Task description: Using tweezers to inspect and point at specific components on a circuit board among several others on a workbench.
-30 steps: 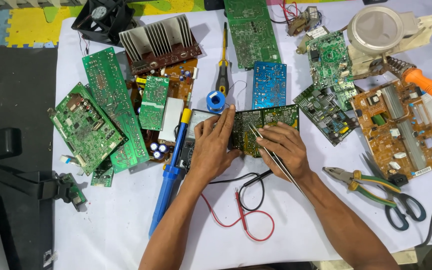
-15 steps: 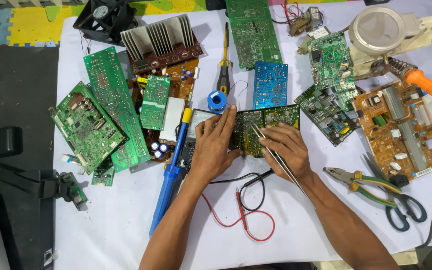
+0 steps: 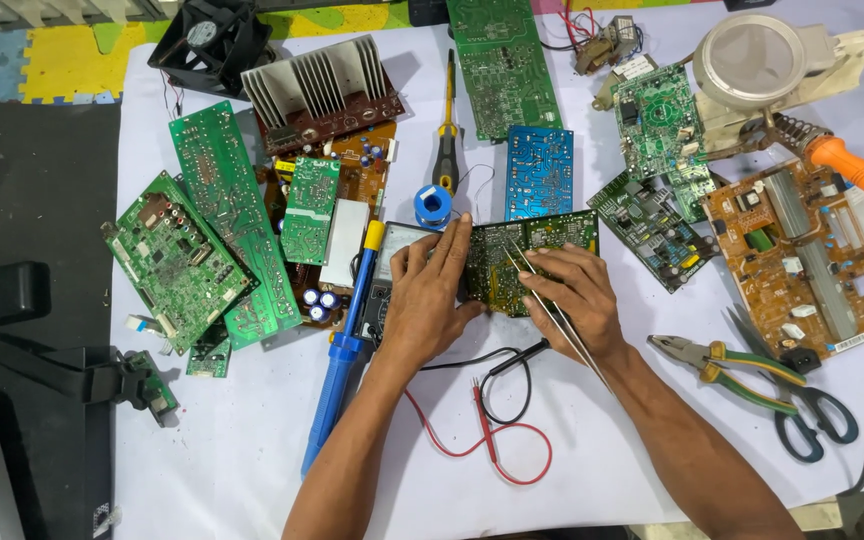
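A dark green circuit board (image 3: 537, 240) lies at the middle of the white table cover. My left hand (image 3: 430, 295) rests flat on the board's left edge, fingers spread, partly over a multimeter (image 3: 384, 270). My right hand (image 3: 570, 298) grips thin metal tweezers (image 3: 544, 300), tips touching the board's surface. A blue desoldering pump (image 3: 337, 365) lies just left of my left forearm. Red and black probe leads (image 3: 497, 420) curl between my forearms.
Several green circuit boards (image 3: 222, 230) and a finned heatsink (image 3: 317, 85) lie left. A blue board (image 3: 539, 170), solder spool (image 3: 433, 207) and screwdriver (image 3: 446, 150) sit behind. Right: orange board (image 3: 802, 260), pliers (image 3: 727, 365), scissors (image 3: 812, 420), magnifier lamp (image 3: 757, 60), soldering iron (image 3: 857, 170).
Both hands stay on the dark green board; the tweezers' tips shift only slightly over it.
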